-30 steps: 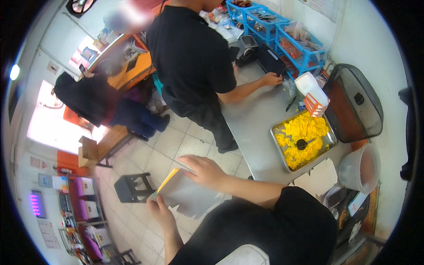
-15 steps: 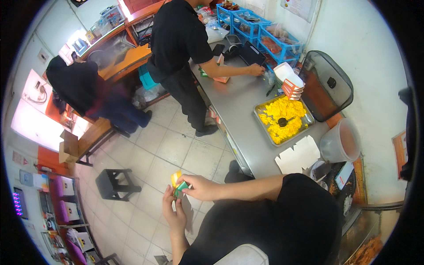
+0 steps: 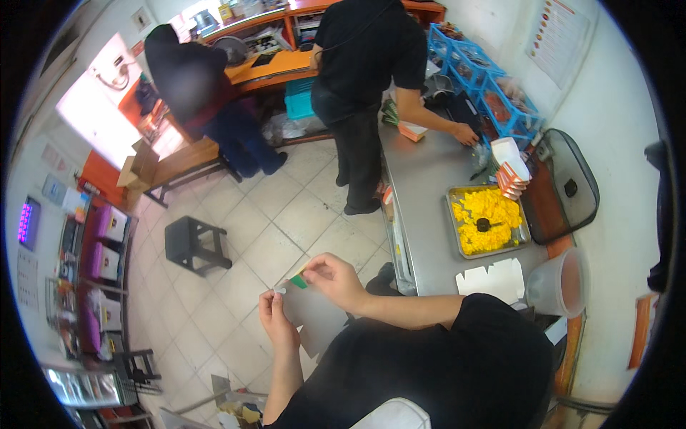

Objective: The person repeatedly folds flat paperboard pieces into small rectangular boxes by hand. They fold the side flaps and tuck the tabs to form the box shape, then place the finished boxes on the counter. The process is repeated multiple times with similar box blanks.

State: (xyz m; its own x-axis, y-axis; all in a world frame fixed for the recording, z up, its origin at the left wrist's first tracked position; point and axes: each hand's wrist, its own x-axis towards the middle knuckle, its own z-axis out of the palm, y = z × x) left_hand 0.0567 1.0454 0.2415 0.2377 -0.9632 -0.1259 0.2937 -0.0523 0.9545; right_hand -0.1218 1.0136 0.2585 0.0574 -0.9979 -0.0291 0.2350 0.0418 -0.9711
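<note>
Both of my hands hold a flat cardboard food-box blank (image 3: 309, 314) in front of my body, over the tiled floor. Its wide face looks grey, with green and yellow at the upper corner and cut tabs along the lower edge. My left hand (image 3: 279, 322) pinches a small pale tab at its left corner. At the green corner, my right hand (image 3: 333, 281) has thumb and fingers closed on the card. Another white box blank (image 3: 493, 281) lies on the steel counter (image 3: 429, 243) at my right, below a metal tray (image 3: 466, 252) of yellow food with a black-handled utensil (image 3: 484, 224) in it.
Stacked folded paper boxes (image 3: 511, 180) stand beyond the tray, near blue baskets (image 3: 509, 107). A plastic tub (image 3: 557, 282) sits at the counter's near end. One co-worker (image 3: 368, 64) reaches over the counter; another person (image 3: 189, 79) stands farther left. A black stool (image 3: 196, 243) is on the floor.
The card in my hands shows a broad grey face now, where mostly a small green and yellow part showed before. My hands sit slightly farther apart. The view has shifted, moving the room rightward.
</note>
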